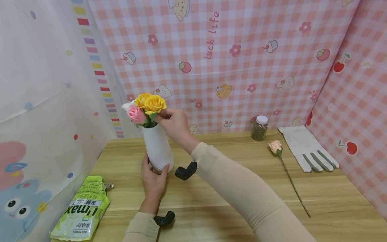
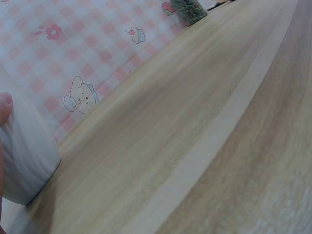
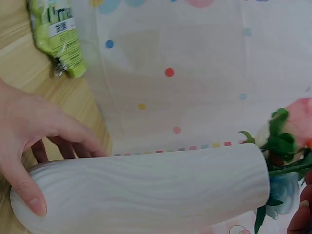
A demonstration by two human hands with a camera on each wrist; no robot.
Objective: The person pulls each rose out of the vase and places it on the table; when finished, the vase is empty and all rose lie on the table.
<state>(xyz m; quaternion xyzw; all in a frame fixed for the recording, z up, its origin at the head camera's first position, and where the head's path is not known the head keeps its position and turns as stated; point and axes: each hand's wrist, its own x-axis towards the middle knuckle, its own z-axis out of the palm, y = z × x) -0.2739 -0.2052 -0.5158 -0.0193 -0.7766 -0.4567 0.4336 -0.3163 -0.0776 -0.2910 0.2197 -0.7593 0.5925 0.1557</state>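
Observation:
A white vase (image 1: 158, 148) with a wavy surface stands on the table, holding artificial flowers. My left hand (image 1: 153, 178) grips it low down, thumb on one side and fingers on the other. At the vase mouth, my right hand (image 1: 178, 126) pinches a flower stem (image 3: 290, 169) just under the yellow roses (image 1: 155, 104). A pink rose (image 1: 136, 115) and a white bloom (image 1: 126, 106) lean out to the left. The right wrist view also shows a blue flower (image 3: 282, 192) by the rim. The stems' lower ends are hidden inside the vase.
A peach rose (image 1: 275, 147) with a long stem lies on the right of the table (image 1: 217, 198). Beyond it is a white and grey glove (image 1: 305, 148). A white-lidded jar (image 1: 259, 128) stands at the back. A clipped green bag (image 1: 83, 210) lies front left.

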